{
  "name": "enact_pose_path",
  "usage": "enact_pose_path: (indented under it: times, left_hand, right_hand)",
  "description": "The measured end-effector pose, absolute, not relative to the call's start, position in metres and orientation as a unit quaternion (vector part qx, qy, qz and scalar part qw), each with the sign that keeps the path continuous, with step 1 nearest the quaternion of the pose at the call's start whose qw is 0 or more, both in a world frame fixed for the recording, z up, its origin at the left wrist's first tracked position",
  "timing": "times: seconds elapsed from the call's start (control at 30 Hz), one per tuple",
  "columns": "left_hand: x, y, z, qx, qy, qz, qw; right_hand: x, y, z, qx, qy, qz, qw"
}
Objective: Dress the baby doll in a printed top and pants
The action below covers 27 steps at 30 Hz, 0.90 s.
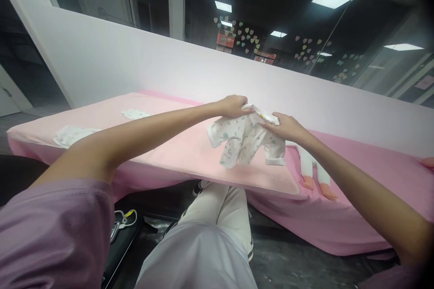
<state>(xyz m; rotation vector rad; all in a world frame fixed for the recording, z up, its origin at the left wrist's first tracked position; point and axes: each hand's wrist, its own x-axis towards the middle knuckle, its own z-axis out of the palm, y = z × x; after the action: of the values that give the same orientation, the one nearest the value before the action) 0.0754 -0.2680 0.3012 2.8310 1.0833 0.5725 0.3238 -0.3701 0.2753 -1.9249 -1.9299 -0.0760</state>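
Observation:
A small white baby shirt [233, 137] with a fine print hangs in the air above the table, its sleeves spread to both sides. My left hand [234, 106] grips one side of its neckline, fingers closed on the cloth. At the other side of the collar, my right hand [285, 126] is closed on the fabric too. A small yellow mark shows at the neckline between the hands. Below the shirt lies the pale pink table cover [190, 153].
Folded white printed clothes [76, 135] lie at the table's left, with another folded piece [134, 114] behind. Doll legs [307, 167] in white clothing rest on the darker pink cloth [356, 176] at right. A black case [124, 244] with a white cord stands below left.

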Motion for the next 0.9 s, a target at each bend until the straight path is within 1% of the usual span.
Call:
enact_pose_path:
  times: [0.1,0.2,0.27,0.43,0.53,0.6,0.77,0.83,0.9]
  left_hand:
    - [0.073,-0.261,0.299,0.919,0.347,0.188,0.001]
    - [0.07,-0.255,0.296,0.919,0.351,0.18,-0.009]
    - [0.07,-0.254,0.295,0.918,0.355,0.175,-0.012]
    - [0.073,-0.262,0.3,0.914,0.364,0.176,-0.01]
    - [0.073,-0.265,0.304,0.915,0.36,0.185,-0.004]
    - [0.071,-0.265,0.306,0.917,0.352,0.19,0.003]
    - [0.066,-0.266,0.31,0.92,0.337,0.194,0.045]
    - [0.067,-0.269,0.311,0.918,0.336,0.196,0.076]
    - [0.074,-0.275,0.311,0.912,0.338,0.203,0.114]
  right_hand:
    - [0.339,-0.367,0.27,-0.663,-0.724,0.054,0.179]
    - [0.35,-0.367,0.265,-0.648,-0.737,0.062,0.181]
    - [0.35,-0.368,0.262,-0.634,-0.738,0.039,0.227]
    - [0.329,-0.374,0.256,-0.618,-0.685,0.017,0.385]
    - [0.319,-0.38,0.257,-0.604,-0.674,0.026,0.425]
    - [0.316,-0.384,0.26,-0.599,-0.685,0.01,0.414]
    - [0.319,-0.39,0.272,-0.639,-0.681,-0.064,0.352]
    - [0.318,-0.387,0.273,-0.665,-0.659,-0.052,0.348]
    - [0.312,-0.381,0.272,-0.679,-0.639,0.008,0.362]
